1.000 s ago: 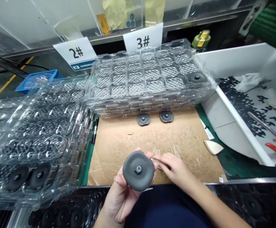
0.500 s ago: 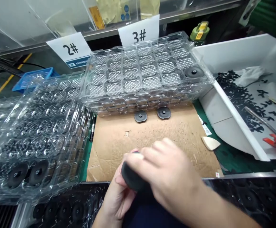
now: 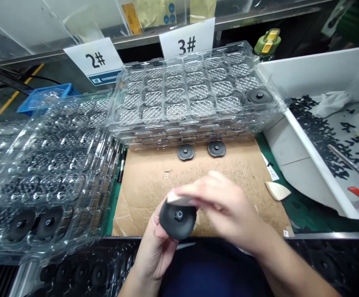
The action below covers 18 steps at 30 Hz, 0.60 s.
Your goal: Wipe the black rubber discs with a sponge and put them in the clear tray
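Note:
A round black disc [image 3: 178, 222] with a small metal centre is held by its left edge in my left hand [image 3: 158, 241], above the near edge of the cardboard [image 3: 148, 177]. My right hand [image 3: 225, 206] pinches a small cream-coloured piece [image 3: 177, 199], which touches the disc's upper edge. Two more black discs, one on the left [image 3: 185, 152] and one on the right [image 3: 217, 148], lie on the cardboard beside the stacked clear trays [image 3: 191, 119]. Another disc [image 3: 259, 95] sits in the top tray's near right corner pocket.
More clear trays [image 3: 55, 165] with black discs stand at the left. A white bin [image 3: 318, 161] at the right holds small black parts, a glove and a red-handled tool. A cream wedge [image 3: 277, 191] lies near the cardboard's right edge. Behind stands a green-lidded bottle [image 3: 267, 43].
The disc has turned so its face with the metal centre shows. My right hand has shifted right, off the disc's face, and the cream piece now shows in its fingers.

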Available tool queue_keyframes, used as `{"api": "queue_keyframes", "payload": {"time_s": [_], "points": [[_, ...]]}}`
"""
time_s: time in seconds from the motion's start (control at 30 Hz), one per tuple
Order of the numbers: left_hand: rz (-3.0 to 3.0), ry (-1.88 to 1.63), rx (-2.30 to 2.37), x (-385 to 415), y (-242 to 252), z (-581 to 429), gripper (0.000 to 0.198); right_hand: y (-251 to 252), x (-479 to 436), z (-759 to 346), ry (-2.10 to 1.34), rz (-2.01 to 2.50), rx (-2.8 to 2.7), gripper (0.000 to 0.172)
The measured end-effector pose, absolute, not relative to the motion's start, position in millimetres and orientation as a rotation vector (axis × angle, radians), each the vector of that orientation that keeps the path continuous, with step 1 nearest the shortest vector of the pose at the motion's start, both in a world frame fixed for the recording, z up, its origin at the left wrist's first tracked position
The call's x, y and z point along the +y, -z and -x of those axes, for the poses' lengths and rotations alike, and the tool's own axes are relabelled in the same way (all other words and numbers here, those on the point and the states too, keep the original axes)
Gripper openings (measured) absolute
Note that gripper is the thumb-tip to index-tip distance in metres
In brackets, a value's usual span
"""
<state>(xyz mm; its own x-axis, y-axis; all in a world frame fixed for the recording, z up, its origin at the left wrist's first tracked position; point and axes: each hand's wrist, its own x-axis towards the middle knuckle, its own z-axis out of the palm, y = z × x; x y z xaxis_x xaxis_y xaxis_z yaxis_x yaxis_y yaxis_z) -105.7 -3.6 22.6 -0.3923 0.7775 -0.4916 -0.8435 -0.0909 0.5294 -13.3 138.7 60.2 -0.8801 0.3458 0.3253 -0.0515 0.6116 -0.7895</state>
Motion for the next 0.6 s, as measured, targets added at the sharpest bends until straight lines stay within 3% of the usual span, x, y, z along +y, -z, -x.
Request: {"api": "queue_keyframes", "payload": {"time_s": [0.1, 0.3, 0.47, 0.6], "points": [[0.076, -1.759, 0.877, -8, -25, 111, 0.05, -28, 145, -4, -1.253, 0.603, -2.404, 0.027], [0.065, -1.743, 0.925, -10, -31, 115, 0.057, 37, 126, -21, -1.183, 0.59, -2.595, 0.026], [0.081, -1.764, 0.971, -1, -31, 110, 0.058, -11, 126, -9, -1.228, 0.767, -2.355, 0.027], [0.083, -1.741, 0.913, 8, -27, 102, 0.045, -70, 118, 0, -1.279, 0.414, -2.173, 0.033]]}}
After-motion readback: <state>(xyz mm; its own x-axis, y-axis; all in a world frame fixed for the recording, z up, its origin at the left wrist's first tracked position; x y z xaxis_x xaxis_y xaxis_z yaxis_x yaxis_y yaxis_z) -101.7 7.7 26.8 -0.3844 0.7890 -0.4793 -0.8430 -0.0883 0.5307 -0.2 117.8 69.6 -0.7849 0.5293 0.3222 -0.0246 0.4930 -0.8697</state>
